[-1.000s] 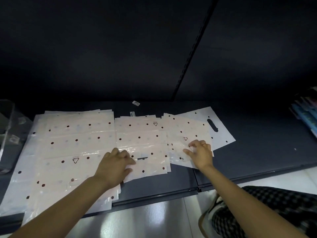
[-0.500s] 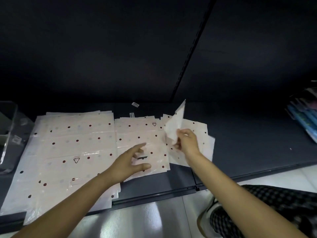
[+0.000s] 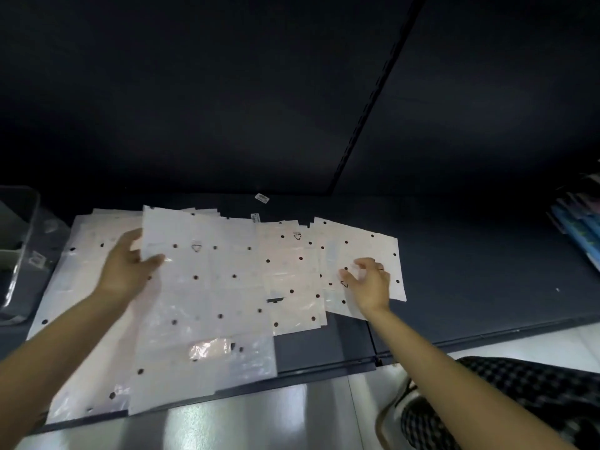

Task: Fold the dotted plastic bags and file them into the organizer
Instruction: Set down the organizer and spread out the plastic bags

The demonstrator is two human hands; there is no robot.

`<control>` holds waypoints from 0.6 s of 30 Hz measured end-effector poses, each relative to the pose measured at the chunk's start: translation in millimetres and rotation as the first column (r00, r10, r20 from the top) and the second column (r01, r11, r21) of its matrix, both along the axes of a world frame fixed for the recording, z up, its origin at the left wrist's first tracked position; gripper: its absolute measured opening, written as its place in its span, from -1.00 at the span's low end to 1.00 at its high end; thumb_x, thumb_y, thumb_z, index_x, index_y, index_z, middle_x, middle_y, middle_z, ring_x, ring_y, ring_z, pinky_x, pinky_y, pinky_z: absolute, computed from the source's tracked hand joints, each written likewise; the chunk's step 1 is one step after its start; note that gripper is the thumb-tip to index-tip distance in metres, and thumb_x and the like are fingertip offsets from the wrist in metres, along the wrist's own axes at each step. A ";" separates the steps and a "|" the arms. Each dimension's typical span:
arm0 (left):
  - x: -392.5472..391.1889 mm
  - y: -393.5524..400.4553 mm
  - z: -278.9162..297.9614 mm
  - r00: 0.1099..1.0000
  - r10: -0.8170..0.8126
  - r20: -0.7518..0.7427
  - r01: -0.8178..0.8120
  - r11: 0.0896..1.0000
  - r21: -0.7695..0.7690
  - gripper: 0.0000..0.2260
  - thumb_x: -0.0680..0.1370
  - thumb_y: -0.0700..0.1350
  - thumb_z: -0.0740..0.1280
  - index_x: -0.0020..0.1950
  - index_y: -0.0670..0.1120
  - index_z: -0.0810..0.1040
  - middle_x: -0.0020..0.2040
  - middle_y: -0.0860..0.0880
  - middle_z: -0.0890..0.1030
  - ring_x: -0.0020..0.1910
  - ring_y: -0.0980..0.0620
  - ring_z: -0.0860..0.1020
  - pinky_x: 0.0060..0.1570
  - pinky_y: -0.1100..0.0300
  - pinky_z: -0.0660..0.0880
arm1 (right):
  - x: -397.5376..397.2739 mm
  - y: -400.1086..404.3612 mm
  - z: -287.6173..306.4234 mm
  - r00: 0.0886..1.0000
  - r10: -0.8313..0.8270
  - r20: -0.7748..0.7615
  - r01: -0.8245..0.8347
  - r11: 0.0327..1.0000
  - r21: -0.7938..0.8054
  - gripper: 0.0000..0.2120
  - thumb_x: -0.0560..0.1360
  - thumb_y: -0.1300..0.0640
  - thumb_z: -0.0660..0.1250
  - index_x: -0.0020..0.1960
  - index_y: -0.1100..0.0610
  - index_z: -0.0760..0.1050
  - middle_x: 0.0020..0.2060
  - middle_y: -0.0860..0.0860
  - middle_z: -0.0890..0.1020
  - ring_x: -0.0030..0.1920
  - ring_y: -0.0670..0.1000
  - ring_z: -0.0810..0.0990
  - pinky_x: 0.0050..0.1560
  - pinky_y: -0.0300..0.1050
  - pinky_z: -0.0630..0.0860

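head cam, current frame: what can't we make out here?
- Organizer, head view: cut off by the left edge; its contents are too dark to tell.
- Left pile of bags: mostly covered by the bag that the left hand holds; count unclear.
- Right hand: fingers curled over the right bags; contact unclear.
- Small label on the shelf: print too small.
- Blue items: cut off at the right edge.

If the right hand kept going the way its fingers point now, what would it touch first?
The right hand hovers with fingers curled, pointing down and away over the rightmost white dotted plastic bag. Going straight on, it would probably meet that bag's surface first; the height above it is unclear.
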State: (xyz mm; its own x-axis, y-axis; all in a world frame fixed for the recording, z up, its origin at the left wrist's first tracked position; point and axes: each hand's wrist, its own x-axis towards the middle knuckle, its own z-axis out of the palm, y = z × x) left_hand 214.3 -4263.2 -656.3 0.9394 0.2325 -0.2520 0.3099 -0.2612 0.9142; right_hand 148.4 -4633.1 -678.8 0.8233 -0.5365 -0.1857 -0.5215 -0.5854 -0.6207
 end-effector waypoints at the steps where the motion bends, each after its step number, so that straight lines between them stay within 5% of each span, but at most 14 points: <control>1: 4.1 13.1 -4.3 1.000 0.022 -0.003 -0.022 0.999 0.031 -0.54 0.52 -0.34 0.33 0.39 -0.15 0.32 0.12 -0.32 0.54 -0.21 -0.13 0.49 -0.46 0.37 0.45 | -1.6 -8.4 -6.3 0.998 0.018 -0.055 -0.022 0.998 -0.065 -0.59 0.45 -0.03 0.40 0.21 0.12 0.44 0.16 0.06 0.47 0.24 0.10 0.33 0.15 -0.06 0.38; 4: 13.0 43.0 -18.1 0.997 0.073 -0.015 -0.071 0.989 0.128 -0.53 0.52 -0.31 0.34 0.40 -0.13 0.32 0.17 -0.34 0.52 -0.09 -0.23 0.52 -0.25 0.26 0.50 | -4.4 -18.9 -20.9 0.991 0.041 -0.128 -0.065 0.979 -0.194 -0.60 0.41 -0.12 0.42 0.15 0.05 0.47 0.13 0.02 0.47 0.20 0.10 0.35 0.14 0.01 0.41; 6: 17.0 53.8 -24.6 0.994 0.113 -0.005 -0.110 0.973 0.203 -0.54 0.52 -0.31 0.34 0.39 -0.12 0.34 0.18 -0.33 0.52 0.09 -0.31 0.51 0.03 0.01 0.48 | -3.0 -19.2 -24.8 0.997 0.022 -0.069 -0.037 0.976 -0.214 -0.75 0.42 -0.09 0.41 0.00 0.03 0.51 0.02 -0.01 0.50 0.13 0.08 0.40 0.08 0.00 0.42; 10: 13.8 54.5 -28.1 0.991 0.131 0.033 -0.134 0.914 0.383 -0.50 0.51 -0.26 0.36 0.42 -0.11 0.30 0.22 -0.24 0.47 0.25 -0.32 0.40 0.25 -0.19 0.36 | 0.7 -24.1 -24.6 0.999 -0.045 -0.013 0.044 0.996 -0.083 -0.84 0.46 0.06 0.40 -0.27 -0.01 0.49 -0.17 -0.01 0.54 -0.01 0.11 0.52 0.02 0.02 0.48; 14: 3.5 34.5 -22.8 0.988 0.011 0.152 -0.098 0.812 0.576 -0.54 0.51 -0.24 0.35 0.38 -0.12 0.35 0.25 -0.28 0.45 0.27 -0.32 0.33 0.22 -0.15 0.30 | 1.3 -30.6 -19.2 0.985 -0.149 0.083 0.139 0.983 0.120 -0.85 0.50 0.18 0.33 -0.24 0.07 0.58 -0.17 0.05 0.66 -0.13 0.06 0.58 -0.16 -0.17 0.47; 18: -9.1 -10.9 -6.5 0.944 -0.280 0.175 0.159 0.849 0.503 -0.62 0.52 -0.28 0.32 0.33 -0.12 0.43 0.15 -0.19 0.52 0.10 -0.18 0.46 0.03 0.05 0.37 | 0.2 -30.5 -3.3 0.980 -0.092 0.179 0.082 0.995 0.063 -0.86 0.52 0.17 0.31 -0.18 0.06 0.60 -0.14 0.00 0.66 -0.31 -0.03 0.57 -0.25 -0.18 0.45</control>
